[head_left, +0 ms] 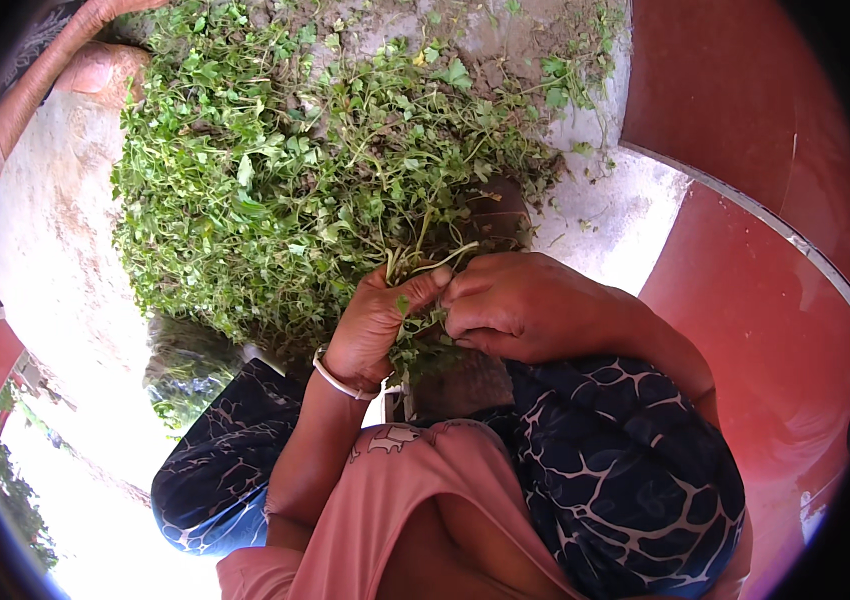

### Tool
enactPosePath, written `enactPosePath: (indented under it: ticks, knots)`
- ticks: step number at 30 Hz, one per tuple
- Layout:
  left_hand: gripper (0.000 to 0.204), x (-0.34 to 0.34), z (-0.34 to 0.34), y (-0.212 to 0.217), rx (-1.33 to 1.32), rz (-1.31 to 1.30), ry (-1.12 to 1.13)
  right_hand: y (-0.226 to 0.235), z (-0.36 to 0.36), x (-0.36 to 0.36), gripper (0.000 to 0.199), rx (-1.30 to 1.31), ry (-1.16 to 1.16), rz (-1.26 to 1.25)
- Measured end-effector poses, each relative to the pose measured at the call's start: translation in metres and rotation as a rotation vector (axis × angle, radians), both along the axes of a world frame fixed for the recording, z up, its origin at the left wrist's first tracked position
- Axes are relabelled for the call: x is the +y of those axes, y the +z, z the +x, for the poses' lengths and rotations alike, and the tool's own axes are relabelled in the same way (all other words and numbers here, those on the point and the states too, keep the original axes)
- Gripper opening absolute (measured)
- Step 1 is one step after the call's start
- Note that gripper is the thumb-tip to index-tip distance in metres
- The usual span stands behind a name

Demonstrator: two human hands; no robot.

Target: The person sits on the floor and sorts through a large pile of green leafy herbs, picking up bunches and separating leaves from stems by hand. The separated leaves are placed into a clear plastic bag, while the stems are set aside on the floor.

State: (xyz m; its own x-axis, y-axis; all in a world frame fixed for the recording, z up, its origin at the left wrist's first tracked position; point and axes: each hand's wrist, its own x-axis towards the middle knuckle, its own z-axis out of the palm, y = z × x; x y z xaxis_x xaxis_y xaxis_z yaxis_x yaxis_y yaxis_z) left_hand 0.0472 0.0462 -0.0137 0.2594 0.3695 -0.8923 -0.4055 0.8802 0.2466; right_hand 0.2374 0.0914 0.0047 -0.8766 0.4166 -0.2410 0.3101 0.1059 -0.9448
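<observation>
1. Looks like a yard or porch; whether a home's, I cannot tell.
2. Bright daylight and foliage (pixel 17 490), lower left.
3. Pale floor (pixel 65 220) at left; soil (pixel 490 40) at top centre.
4. Greens (pixel 265 170) heaped low, upper left to centre.
5. Red panels (pixel 755 300) along the right.

The left hand (pixel 377 318), a white bangle (pixel 331 379) at its wrist, pinches a small leafy bunch (pixel 412 340); the right hand (pixel 525 305) curls against its thumb. Beyond sprawls a green heap (pixel 265 190), someone else's arm (pixel 51 70) near.
</observation>
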Motion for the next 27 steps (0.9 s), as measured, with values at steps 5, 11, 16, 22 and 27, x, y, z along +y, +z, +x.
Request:
enactPosePath:
  ticks: [5, 11, 16, 22, 27]
  knots:
    - [0.014, 0.005, 0.0, 0.006, 0.043, 0.088, -0.007, -0.005, 0.007, 0.0, 0.015, -0.103, -0.161, -0.184]
    - [0.012, -0.001, -0.002, -0.001, 0.051, 0.211, -0.139, -0.03, 0.015, -0.004, 0.019, -0.072, -0.521, -0.67]
    - [0.01, -0.002, 0.0, 0.002, 0.098, 0.291, -0.239, -0.04, -0.002, -0.003, 0.017, -0.026, -0.486, -0.481]
    - [0.012, -0.002, 0.001, -0.001, 0.178, 0.342, -0.221, -0.05, -0.004, -0.011, 0.015, 0.049, -0.558, -0.433]
    - [0.01, 0.001, -0.001, 0.003, 0.198, 0.268, 0.032, -0.039, -0.003, -0.01, 0.015, 0.126, -0.576, -0.568]
